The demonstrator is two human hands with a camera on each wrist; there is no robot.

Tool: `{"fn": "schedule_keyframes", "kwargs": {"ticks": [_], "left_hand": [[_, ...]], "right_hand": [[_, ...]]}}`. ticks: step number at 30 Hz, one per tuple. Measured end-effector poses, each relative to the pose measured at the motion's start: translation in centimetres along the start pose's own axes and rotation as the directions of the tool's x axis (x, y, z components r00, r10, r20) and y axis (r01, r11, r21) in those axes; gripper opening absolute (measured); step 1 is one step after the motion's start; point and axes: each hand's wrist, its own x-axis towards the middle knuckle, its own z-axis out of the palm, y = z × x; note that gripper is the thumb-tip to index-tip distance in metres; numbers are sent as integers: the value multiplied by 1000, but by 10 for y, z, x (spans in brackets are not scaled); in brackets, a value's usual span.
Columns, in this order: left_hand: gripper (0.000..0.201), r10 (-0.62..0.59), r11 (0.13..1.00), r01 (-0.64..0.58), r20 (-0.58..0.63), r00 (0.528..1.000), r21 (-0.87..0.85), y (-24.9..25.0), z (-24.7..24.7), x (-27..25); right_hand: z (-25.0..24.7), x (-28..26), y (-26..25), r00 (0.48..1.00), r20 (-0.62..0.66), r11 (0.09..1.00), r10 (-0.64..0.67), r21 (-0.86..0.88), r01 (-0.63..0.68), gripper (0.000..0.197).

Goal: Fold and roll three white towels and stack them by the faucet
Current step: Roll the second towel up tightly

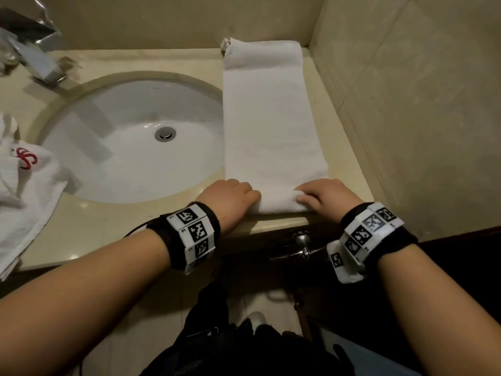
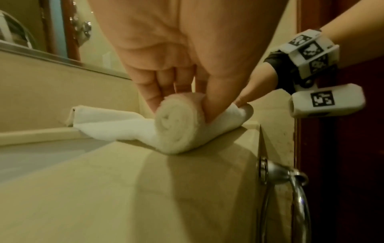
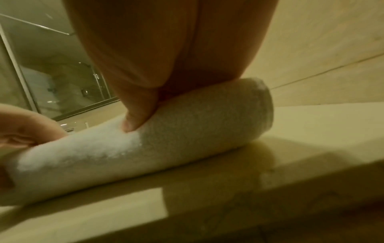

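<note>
**Both hands on the rolled end of a folded towel**

At the far left, a loose white towel with a red emblem lies crumpled on the worktop and hangs over its front edge. Behind it, at the upper left, stands the chrome faucet, above the white sink with its metal drain.

To the right of the sink lies the folded towel, a long narrow strip that goes from the back wall to the front edge of the worktop. Its far end shows a small red mark. Its near end is turned into a short, tight roll, and the spiral is clear in the left wrist view.

The left hand is on the left end of this roll, with the fingers curled over the top and the thumb pressed on the near side. The right hand grips the right end in the same way; its fingers bend over the roll and its thumb presses into the cloth. Both wrists carry black bands with white marker blocks.

Below the worktop edge, between the two wrists, a chrome ring holder is fixed. At the right a beige tiled wall closes the corner.
</note>
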Motion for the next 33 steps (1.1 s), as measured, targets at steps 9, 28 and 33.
{"fn": "schedule_keyframes", "kwargs": {"ticks": [9,28,33], "left_hand": [[39,-138,900,232,264,955,-370,-19,-22,17],[65,-50,999,49,77,996,11,-8,-6,22],[48,-100,954,168,263,959,-250,-16,-15,34]], "right_hand": [[11,0,-8,989,-145,993,-36,107,52,26],[-2,21,-5,997,-33,996,-67,57,69,28],[-5,19,-7,988,-81,988,-133,-84,126,40]]}}
